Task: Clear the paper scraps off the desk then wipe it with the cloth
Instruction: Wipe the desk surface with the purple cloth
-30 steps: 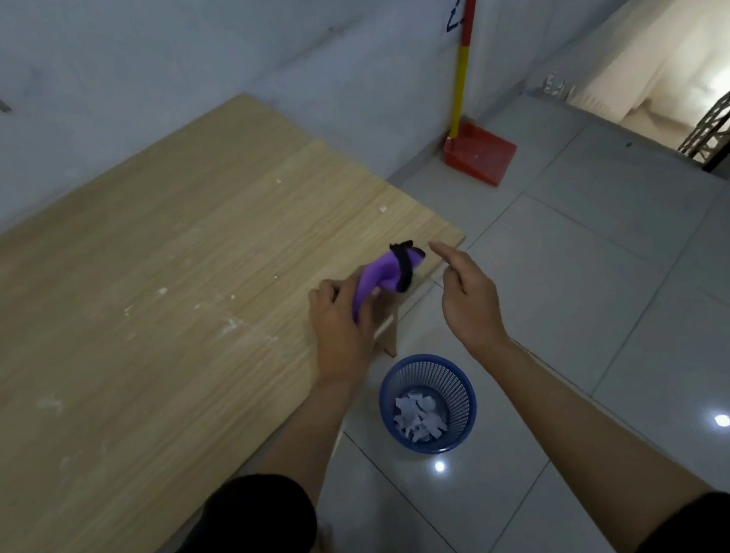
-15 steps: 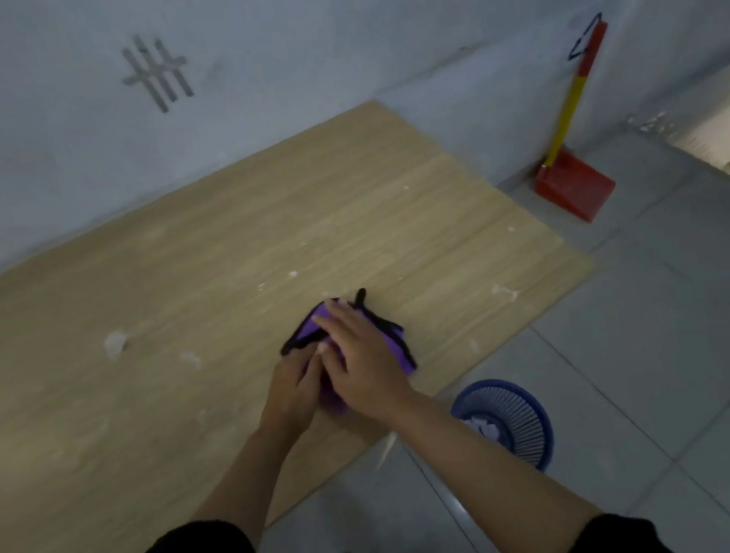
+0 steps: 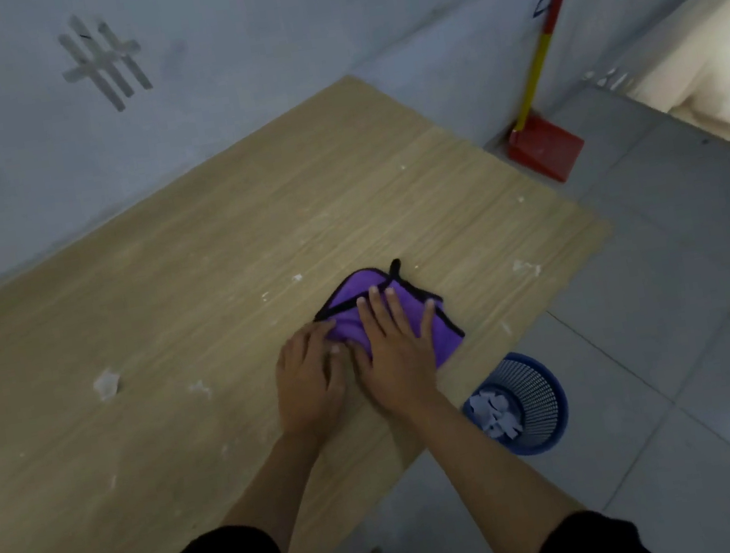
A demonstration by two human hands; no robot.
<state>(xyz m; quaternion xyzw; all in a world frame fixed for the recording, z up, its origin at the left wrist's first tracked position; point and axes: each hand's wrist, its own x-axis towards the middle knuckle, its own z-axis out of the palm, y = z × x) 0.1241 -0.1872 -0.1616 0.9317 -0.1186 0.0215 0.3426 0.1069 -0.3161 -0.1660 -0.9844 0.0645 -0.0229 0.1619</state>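
A purple cloth (image 3: 358,293) with black trim lies folded on the wooden desk (image 3: 210,271), near its front right edge. My right hand (image 3: 395,347) presses flat on the cloth with its fingers spread and straight. My left hand (image 3: 307,375) lies beside it, its fingertips touching the cloth's left edge. A small white paper scrap (image 3: 107,383) sits on the desk to the left, and tiny white bits (image 3: 525,266) are scattered over the wood.
A blue mesh basket (image 3: 538,402) holding paper scraps stands on the tiled floor just below the desk's front edge. A red dustpan (image 3: 545,147) with a yellow and red handle leans in the wall corner. My bare feet show at the bottom.
The cloth went from bunched in my left hand at the desk's corner to lying on the desk. Both hands now rest on it, and the right hand's fingers have spread wider.
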